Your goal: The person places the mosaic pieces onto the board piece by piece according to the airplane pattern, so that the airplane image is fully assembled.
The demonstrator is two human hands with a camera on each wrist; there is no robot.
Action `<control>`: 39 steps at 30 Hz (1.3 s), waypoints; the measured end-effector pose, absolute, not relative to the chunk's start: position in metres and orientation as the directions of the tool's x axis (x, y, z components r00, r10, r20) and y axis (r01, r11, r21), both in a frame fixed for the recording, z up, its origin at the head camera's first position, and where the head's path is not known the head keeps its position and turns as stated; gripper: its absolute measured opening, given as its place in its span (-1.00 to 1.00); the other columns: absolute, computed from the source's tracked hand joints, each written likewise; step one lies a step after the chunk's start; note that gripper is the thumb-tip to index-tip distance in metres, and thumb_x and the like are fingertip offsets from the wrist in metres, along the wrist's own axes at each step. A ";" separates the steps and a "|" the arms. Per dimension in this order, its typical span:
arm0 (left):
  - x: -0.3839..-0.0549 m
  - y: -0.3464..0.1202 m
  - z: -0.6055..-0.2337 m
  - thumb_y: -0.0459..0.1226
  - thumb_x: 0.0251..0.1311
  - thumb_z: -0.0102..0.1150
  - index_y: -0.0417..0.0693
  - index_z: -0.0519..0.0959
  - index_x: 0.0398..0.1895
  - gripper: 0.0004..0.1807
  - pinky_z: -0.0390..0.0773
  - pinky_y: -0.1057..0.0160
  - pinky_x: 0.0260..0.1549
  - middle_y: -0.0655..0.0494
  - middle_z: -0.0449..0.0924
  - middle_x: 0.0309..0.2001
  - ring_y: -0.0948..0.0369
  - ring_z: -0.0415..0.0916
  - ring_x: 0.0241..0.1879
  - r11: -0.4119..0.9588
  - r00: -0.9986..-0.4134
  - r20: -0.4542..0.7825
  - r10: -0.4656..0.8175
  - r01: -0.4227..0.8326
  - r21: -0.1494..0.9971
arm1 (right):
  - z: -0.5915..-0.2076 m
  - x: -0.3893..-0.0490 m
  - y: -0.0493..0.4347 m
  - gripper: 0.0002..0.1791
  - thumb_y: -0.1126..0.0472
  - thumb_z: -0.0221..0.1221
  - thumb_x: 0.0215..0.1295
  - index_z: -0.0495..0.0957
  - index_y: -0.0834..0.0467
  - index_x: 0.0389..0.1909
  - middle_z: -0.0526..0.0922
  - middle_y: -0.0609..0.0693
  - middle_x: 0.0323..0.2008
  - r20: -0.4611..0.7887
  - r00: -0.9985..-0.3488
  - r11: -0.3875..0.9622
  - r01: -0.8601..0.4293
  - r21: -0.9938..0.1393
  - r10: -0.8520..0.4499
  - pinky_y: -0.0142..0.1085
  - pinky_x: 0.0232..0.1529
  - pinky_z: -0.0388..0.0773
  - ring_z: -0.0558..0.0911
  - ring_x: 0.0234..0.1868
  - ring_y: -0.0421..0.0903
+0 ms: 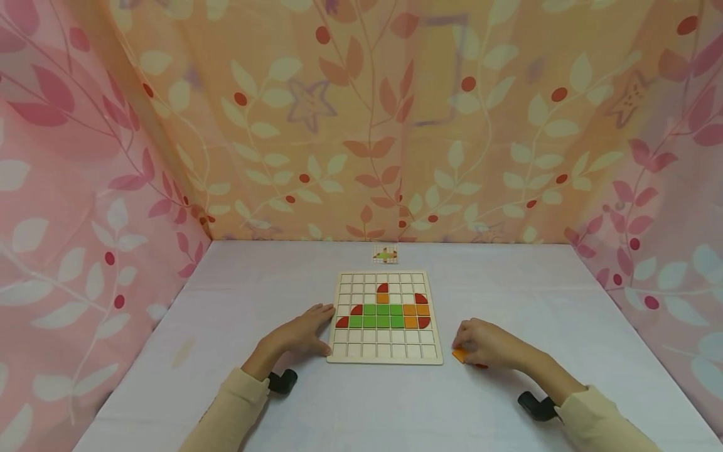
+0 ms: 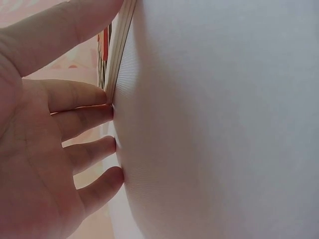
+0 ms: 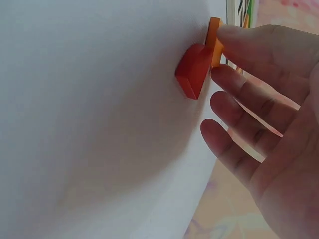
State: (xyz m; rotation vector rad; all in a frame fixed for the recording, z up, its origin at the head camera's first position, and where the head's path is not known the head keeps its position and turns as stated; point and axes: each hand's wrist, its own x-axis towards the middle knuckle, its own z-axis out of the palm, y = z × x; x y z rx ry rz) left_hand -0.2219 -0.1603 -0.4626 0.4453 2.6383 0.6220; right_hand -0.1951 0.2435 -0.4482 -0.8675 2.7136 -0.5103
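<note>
A pale wooden grid board [image 1: 384,355] lies flat on the table, its middle cells filled with green tiles [image 1: 383,321], orange tiles [image 1: 383,298] and red rounded tiles [image 1: 420,299]. My left hand [image 1: 302,331] rests at the board's left edge, thumb and fingers spread and fairly straight, touching its side. To the right of the board, my right hand [image 1: 492,345] pinches an orange square tile [image 3: 216,42] between thumb and forefinger, down at the tabletop. Beside that tile lies a red quarter-round tile [image 3: 195,72], partly covered by the hand in the head view.
A small picture card [image 1: 385,254] with a coloured pattern on a grid lies behind the board. White cloth [image 1: 254,270] covers the table. Patterned curtains [image 1: 373,125] stand at the back and both sides. Black wrist mounts [image 1: 283,381] sit below the hands.
</note>
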 end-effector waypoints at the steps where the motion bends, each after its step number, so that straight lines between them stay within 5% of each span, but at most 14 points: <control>1: -0.222 -0.160 -0.463 -0.15 -0.06 0.50 -0.14 0.17 0.49 0.02 0.03 -0.12 0.47 0.00 0.07 0.54 -0.02 -0.14 0.56 0.851 -0.872 -0.299 0.387 0.212 0.481 | -0.448 -0.195 0.244 -0.82 0.25 0.37 0.05 0.74 0.03 -0.27 0.57 -0.26 -0.29 -0.122 -0.792 0.761 -0.514 -0.396 -0.598 -0.44 -0.27 0.48 0.41 -0.27 -0.31; 13: -0.221 -0.160 -0.462 -0.15 -0.04 0.49 -0.14 0.16 0.49 0.02 0.04 -0.15 0.46 0.01 0.06 0.54 -0.03 -0.14 0.56 0.849 -0.870 -0.302 0.389 0.210 0.485 | -0.446 -0.191 0.242 -0.85 0.20 0.44 -0.01 0.77 0.08 -0.36 0.58 -0.26 -0.37 -0.033 -0.790 0.773 -0.589 -0.234 -0.612 -0.40 -0.28 0.51 0.40 -0.29 -0.30; 39: -0.221 -0.159 -0.460 -0.15 -0.05 0.49 -0.15 0.17 0.49 0.02 0.04 -0.13 0.47 0.00 0.07 0.54 -0.02 -0.14 0.56 0.852 -0.871 -0.303 0.387 0.213 0.478 | -0.443 -0.194 0.238 -0.82 0.12 0.40 0.08 0.72 0.03 -0.26 0.56 -0.24 -0.34 -0.033 -0.826 0.797 -0.531 -0.287 -0.562 -0.40 -0.27 0.52 0.41 -0.29 -0.27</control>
